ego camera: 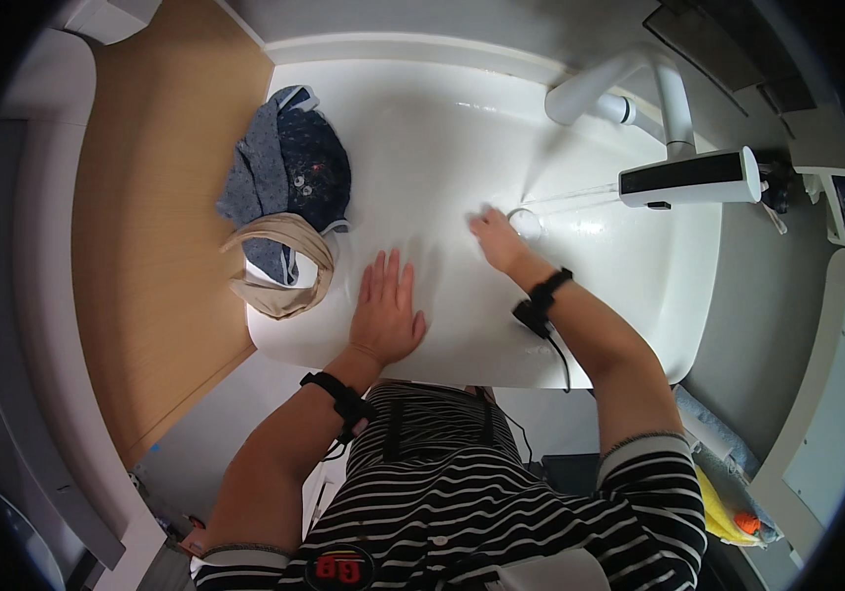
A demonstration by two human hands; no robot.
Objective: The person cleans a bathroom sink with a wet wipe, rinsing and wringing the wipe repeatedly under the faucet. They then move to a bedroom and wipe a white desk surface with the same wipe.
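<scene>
My left hand [387, 318] rests palm down on the front part of a white sink [422, 162], its fingers stretched out and nothing in it. Just left of the white round drain cover [525, 224], my right hand [500, 240] reaches over the basin with its fingers bent. Motion blurs those fingertips, and their undersides are hidden. A stream of water runs from the white faucet head [688, 179] toward the drain. On the sink's left side lies a crumpled blue-grey cloth [260, 162] with a dark patch. A beige fabric band [285, 304] loops over its lower end.
A wooden counter [149, 221] borders the sink on the left. The bent white faucet pipe [625, 74] rises at the back right. Black wrist straps [555, 288] with cables circle both my wrists. Several cloths, one a yellow cloth [718, 510], hang at the lower right.
</scene>
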